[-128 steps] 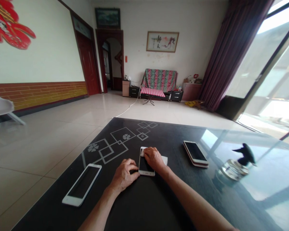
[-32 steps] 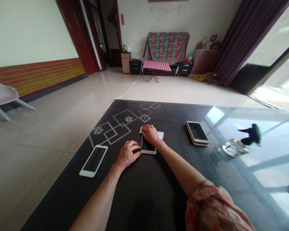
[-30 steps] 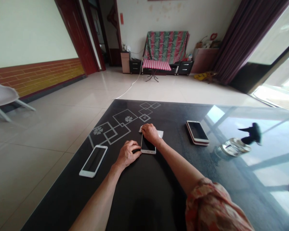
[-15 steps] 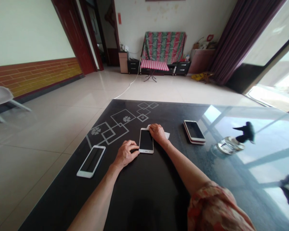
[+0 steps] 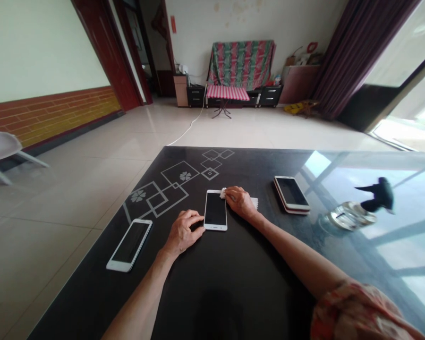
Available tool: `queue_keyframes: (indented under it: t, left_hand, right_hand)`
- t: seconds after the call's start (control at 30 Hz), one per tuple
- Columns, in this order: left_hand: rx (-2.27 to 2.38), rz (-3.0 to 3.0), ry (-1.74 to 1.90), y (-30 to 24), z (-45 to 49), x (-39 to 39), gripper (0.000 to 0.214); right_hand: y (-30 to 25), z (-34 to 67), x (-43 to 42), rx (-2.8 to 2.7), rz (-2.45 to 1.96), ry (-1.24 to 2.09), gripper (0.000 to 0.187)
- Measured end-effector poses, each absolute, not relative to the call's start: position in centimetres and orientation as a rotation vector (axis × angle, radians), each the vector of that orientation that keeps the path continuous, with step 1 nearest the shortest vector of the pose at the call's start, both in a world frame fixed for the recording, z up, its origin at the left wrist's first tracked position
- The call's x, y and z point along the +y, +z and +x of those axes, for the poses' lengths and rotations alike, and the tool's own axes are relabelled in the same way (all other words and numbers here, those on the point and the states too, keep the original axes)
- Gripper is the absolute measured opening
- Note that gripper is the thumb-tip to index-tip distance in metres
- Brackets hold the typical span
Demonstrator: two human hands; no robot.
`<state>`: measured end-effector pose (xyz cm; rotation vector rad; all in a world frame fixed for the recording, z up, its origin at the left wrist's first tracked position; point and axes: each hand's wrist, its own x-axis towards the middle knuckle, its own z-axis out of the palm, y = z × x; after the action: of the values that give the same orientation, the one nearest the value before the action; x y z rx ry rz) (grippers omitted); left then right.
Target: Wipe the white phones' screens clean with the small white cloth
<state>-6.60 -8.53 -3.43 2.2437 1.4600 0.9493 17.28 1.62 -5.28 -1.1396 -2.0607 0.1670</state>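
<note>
A white smartphone [image 5: 215, 211] with a dark screen lies flat on the black table in front of me. My left hand [image 5: 184, 231] rests at its lower left edge, thumb and bent fingertips pressed against its side. At the phone's upper right corner, my right hand [image 5: 241, 202] pinches a white tissue [image 5: 223, 193] against the phone's edge. Part of this white material, with a jagged edge, shows behind the wrist; the fingers hide the rest.
Another white smartphone [image 5: 130, 245] lies to the left. Stacked phones [image 5: 292, 194] lie on the right, near a clear spray bottle [image 5: 350, 216] with a black nozzle, tipped on its side. The table [image 5: 226, 297] has its left edge beside the tiled floor.
My right hand has moved slightly right and down from the phone's top edge to its upper right corner, still with the tissue. My left hand stays at the phone's side.
</note>
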Motion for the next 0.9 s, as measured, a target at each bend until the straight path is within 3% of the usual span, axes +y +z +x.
queue_keyframes:
  t: [0.9]
  left_hand:
    - [1.333,2.471,0.969,-3.7,-6.44,-8.33,0.024]
  right_hand:
    - [-4.81,17.5,0.97,-2.035,-1.058,0.225,0.013]
